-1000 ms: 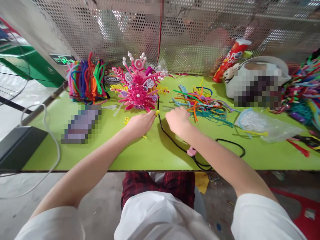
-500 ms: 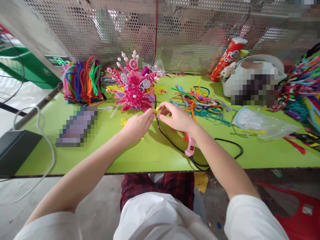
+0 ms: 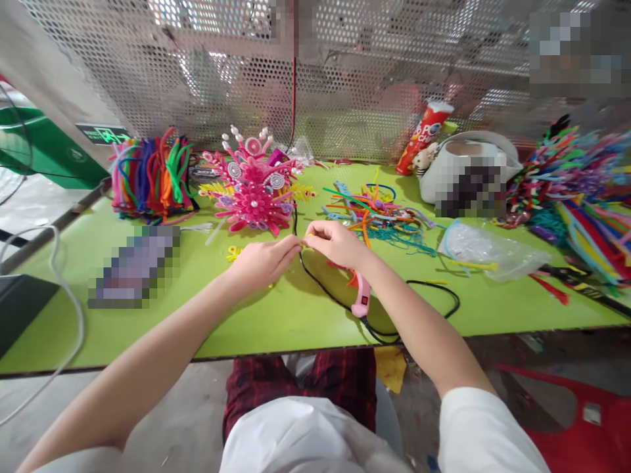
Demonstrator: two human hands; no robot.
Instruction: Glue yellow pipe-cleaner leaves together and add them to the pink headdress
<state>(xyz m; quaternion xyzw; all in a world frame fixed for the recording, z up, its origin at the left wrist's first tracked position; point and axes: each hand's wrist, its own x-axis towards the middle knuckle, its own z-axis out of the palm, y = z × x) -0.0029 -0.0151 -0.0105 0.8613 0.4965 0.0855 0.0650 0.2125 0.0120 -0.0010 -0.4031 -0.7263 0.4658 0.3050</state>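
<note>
My left hand (image 3: 263,264) and my right hand (image 3: 340,243) meet fingertip to fingertip above the green table. Both are closed in a pinch on a small yellow pipe cleaner piece (image 3: 308,238), mostly covered by the fingers. Left of my left hand lies another curled yellow pipe cleaner piece (image 3: 234,252). Just behind the hands stands a pink flower ornament (image 3: 256,190) with pearls, white discs and yellow sprigs. A pink hot glue gun (image 3: 361,297) rests under my right forearm, its front part hidden.
Pipe cleaner bundles (image 3: 150,177) stand at back left, near a blurred flat rectangle (image 3: 135,266). Loose pipe cleaners (image 3: 379,213), a plastic bag (image 3: 493,249), a whitish container (image 3: 461,161) and a red snack can (image 3: 421,141) are to the right. A black cord (image 3: 320,284) crosses the table.
The camera view has shifted, so the table things sit lower and farther left. My hands stay together, and less of the yellow piece shows between the fingertips.
</note>
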